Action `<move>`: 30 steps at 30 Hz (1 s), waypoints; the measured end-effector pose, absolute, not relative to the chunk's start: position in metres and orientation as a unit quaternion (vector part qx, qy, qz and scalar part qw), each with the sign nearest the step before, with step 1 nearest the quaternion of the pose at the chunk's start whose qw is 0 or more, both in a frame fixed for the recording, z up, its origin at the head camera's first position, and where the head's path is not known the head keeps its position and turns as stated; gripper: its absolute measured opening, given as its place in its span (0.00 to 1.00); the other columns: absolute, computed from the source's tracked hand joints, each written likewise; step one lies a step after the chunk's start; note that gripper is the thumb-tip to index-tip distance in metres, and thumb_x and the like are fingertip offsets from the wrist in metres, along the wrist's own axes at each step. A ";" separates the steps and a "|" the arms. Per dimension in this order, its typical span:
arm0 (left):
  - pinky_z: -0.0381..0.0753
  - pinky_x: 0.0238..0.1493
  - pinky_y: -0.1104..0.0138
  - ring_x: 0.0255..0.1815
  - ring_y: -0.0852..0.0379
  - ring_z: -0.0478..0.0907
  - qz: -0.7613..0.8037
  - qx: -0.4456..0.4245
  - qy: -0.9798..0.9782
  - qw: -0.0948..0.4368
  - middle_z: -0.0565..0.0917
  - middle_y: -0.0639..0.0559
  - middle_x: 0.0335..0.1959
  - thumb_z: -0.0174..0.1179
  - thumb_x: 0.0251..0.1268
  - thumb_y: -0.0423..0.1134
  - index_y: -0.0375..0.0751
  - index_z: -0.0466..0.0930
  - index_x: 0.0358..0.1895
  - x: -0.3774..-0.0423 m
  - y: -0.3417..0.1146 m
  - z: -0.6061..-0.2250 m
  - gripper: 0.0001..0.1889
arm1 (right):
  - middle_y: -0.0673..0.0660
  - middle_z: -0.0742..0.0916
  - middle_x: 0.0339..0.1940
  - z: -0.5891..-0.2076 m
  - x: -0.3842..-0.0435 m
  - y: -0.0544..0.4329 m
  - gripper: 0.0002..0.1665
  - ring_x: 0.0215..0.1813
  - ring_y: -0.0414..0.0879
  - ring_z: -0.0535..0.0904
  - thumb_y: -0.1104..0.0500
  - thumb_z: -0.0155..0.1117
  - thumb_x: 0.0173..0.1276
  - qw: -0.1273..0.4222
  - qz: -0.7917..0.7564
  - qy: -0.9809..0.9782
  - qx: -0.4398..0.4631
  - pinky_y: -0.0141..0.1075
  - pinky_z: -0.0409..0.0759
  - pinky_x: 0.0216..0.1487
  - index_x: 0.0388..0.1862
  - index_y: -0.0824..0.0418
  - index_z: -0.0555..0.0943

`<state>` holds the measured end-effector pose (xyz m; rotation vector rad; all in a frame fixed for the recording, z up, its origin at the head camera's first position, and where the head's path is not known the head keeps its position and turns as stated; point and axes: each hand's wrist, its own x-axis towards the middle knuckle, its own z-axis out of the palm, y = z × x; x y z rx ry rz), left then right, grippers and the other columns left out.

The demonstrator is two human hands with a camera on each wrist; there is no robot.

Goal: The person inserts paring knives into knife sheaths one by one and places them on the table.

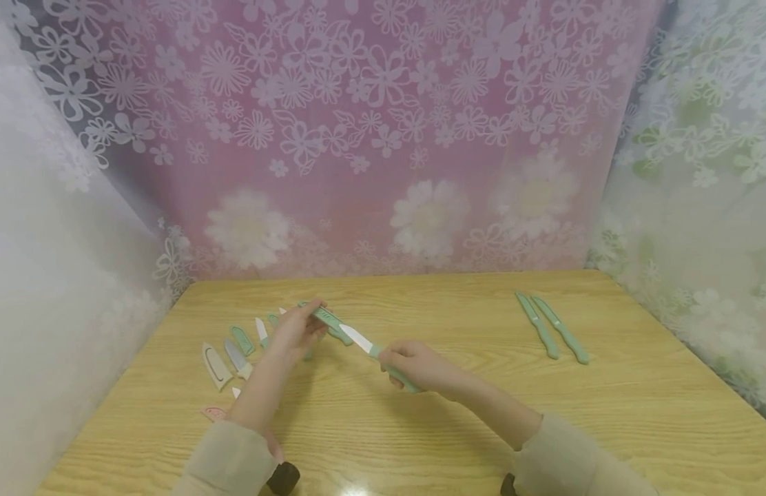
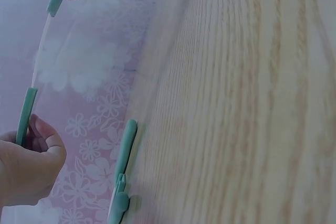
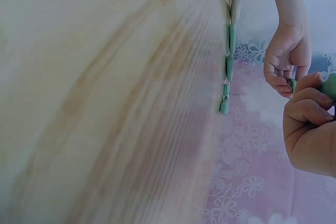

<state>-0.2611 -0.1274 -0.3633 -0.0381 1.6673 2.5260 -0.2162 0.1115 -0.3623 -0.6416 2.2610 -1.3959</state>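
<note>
Knife [image 1: 357, 339], green handle, white blade: held above the table [image 1: 470, 413] between the two hands, its tip at the mouth of a green sheath [image 1: 328, 319] (whether just inside cannot be told). Right hand [image 1: 423, 365]: fingers curled round the handle. Left hand [image 1: 299, 331]: closed in a pinch on the sheath.

Step in hand, as judged: sheathing the blade. Next move would call for lining tip with slot, then a straight, gentle push, fingertips clear of the edge.

Also listed: two green knives [image 1: 560, 331] at right, seemingly sheathed; at left, a beige sheath [image 1: 217, 366] beside a beige-handled knife [image 1: 236, 355], and a pink sheath [image 1: 213, 413].

Brands, labels, writing: none legible; marks on the held sheath too small to make out.
</note>
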 end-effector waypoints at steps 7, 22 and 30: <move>0.61 0.65 0.53 0.40 0.55 0.72 0.847 -0.022 0.528 0.057 0.76 0.49 0.35 0.46 0.71 0.33 0.32 0.72 0.37 -0.261 -0.124 -0.364 0.07 | 0.51 0.75 0.18 -0.362 -0.213 0.109 0.21 0.19 0.40 0.64 0.51 0.47 0.72 0.208 -0.514 0.802 -0.223 0.27 0.62 0.18 0.37 0.70 0.75; 0.72 0.52 0.64 0.39 0.56 0.73 0.848 -0.037 0.526 0.051 0.77 0.50 0.35 0.46 0.71 0.33 0.30 0.70 0.42 -0.262 -0.119 -0.366 0.08 | 0.51 0.74 0.18 -0.364 -0.211 0.108 0.21 0.18 0.41 0.62 0.51 0.46 0.72 0.197 -0.524 0.799 -0.220 0.27 0.60 0.16 0.38 0.69 0.75; 0.69 0.55 0.60 0.43 0.54 0.74 0.846 -0.033 0.531 0.045 0.77 0.50 0.36 0.46 0.71 0.34 0.33 0.72 0.39 -0.261 -0.117 -0.367 0.07 | 0.51 0.74 0.19 -0.366 -0.210 0.108 0.21 0.19 0.41 0.63 0.52 0.46 0.72 0.193 -0.527 0.797 -0.221 0.26 0.61 0.18 0.38 0.71 0.75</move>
